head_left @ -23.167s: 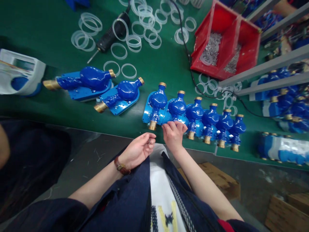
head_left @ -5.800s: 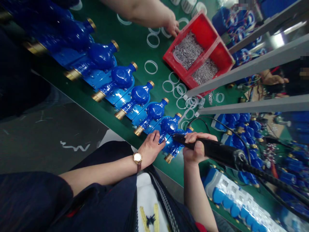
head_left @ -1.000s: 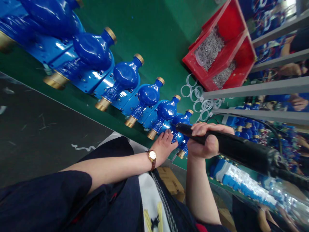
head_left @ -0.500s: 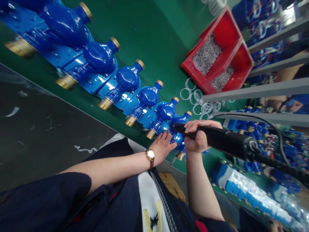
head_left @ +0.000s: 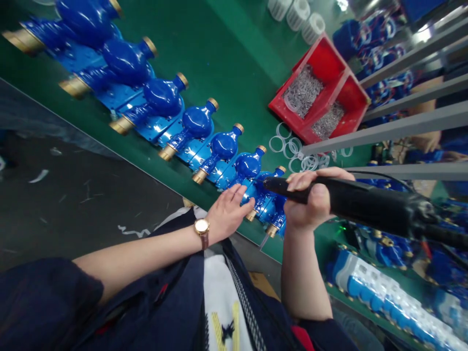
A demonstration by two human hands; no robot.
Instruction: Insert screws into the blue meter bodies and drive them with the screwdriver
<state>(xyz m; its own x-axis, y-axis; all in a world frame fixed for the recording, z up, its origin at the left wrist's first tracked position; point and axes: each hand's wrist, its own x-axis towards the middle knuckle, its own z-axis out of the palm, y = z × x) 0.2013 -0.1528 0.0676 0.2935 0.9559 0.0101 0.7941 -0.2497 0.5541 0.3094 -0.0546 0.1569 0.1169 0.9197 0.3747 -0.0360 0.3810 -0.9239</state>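
A row of several blue water meter bodies (head_left: 197, 122) with brass ends lies along the front of the green bench (head_left: 226, 53). My left hand (head_left: 228, 212), with a watch on the wrist, rests flat and open on the base of one meter body (head_left: 248, 168) near the row's right end. My right hand (head_left: 310, 202) is wrapped round a black electric screwdriver (head_left: 365, 207), whose tip points left at that same body. The screwdriver's bit is hidden against the blue metal.
A red two-part bin (head_left: 318, 105) holds small metal screws at the back right. Clear plastic rings (head_left: 292, 146) lie beside it. Grey rails (head_left: 395, 129) cross the right side. Finished white and blue meters (head_left: 383, 297) sit lower right. Dark floor (head_left: 73, 195) lies left.
The view has swung, so the row of meter bodies sits further up and left. My left hand has lifted slightly with its fingers spread. My right hand keeps the screwdriver at the same body.
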